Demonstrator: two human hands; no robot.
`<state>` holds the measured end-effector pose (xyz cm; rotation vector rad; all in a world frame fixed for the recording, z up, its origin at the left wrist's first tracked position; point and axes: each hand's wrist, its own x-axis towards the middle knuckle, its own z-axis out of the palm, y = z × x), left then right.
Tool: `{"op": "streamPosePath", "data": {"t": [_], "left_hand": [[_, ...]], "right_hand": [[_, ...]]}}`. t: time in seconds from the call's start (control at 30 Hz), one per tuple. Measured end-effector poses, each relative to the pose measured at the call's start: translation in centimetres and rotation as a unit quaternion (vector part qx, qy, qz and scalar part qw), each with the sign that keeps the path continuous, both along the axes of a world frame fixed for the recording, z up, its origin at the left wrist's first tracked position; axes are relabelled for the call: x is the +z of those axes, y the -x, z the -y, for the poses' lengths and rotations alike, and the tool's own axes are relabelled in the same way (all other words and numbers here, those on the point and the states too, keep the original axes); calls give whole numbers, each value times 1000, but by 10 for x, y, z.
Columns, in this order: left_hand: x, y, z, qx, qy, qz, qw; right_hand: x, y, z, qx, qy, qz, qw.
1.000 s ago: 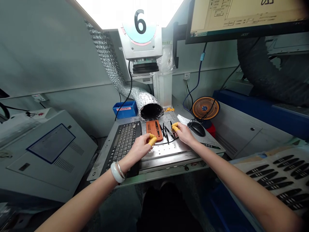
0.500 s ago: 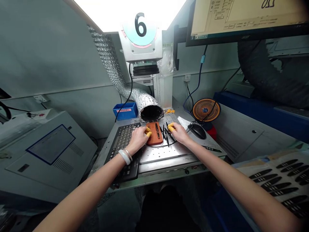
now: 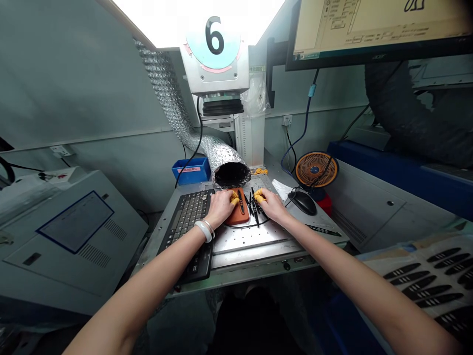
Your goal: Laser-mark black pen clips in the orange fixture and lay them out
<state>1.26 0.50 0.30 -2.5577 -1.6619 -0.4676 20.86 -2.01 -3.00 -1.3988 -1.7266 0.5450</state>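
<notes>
My left hand (image 3: pixel 220 208), wearing yellow finger cots and a white bangle, lies curled over the left side of an orange-brown block (image 3: pixel 239 216) on the metal plate (image 3: pixel 251 239). A slim black part (image 3: pixel 241 201) sits in a slot on top of the block, right by the left fingertips. My right hand (image 3: pixel 272 206), also in yellow cots, pinches at several loose slim black parts (image 3: pixel 253 204) lying just right of the block. Both hands are under the marking head labelled 6 (image 3: pixel 216 59).
A black keyboard (image 3: pixel 186 219) lies left of the plate, a mouse (image 3: pixel 303 201) and small orange fan (image 3: pixel 316 169) to the right. Behind are a foil duct (image 3: pixel 226 170) and blue bin (image 3: pixel 191 170). A monitor (image 3: pixel 369 24) hangs upper right; a tray of black parts (image 3: pixel 424 281) lies lower right.
Both hands have moved forward and closer together. The left hand went from the plate's front onto the orange block. The right fingertips shifted left toward the loose black parts.
</notes>
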Motion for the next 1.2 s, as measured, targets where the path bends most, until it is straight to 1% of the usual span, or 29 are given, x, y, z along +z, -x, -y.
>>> {"op": "streamPosePath", "data": {"t": [0.13, 0.27, 0.43, 0.6, 0.83, 1.0, 1.2], "left_hand": [[-2, -9, -9, -13, -7, -29, 999], [-3, -16, -15, -25, -7, -60, 998], [4, -15, -16, -34, -20, -82, 996], [13, 4, -12, -23, -33, -84, 996], [14, 36, 12, -32, -37, -83, 995], [14, 45, 25, -42, -37, -69, 996], [13, 54, 29, -40, -33, -50, 997]], "right_hand": [[0, 1, -1, 1, -8, 12, 1000], [-4, 1, -7, 10, -26, 39, 999], [-10, 9, -20, 13, -38, 91, 995], [-13, 24, -28, 20, -41, 152, 987], [-13, 37, -32, 26, -21, 213, 976], [-10, 42, -34, 13, -16, 274, 961], [-6, 46, -34, 3, -21, 322, 947]]}}
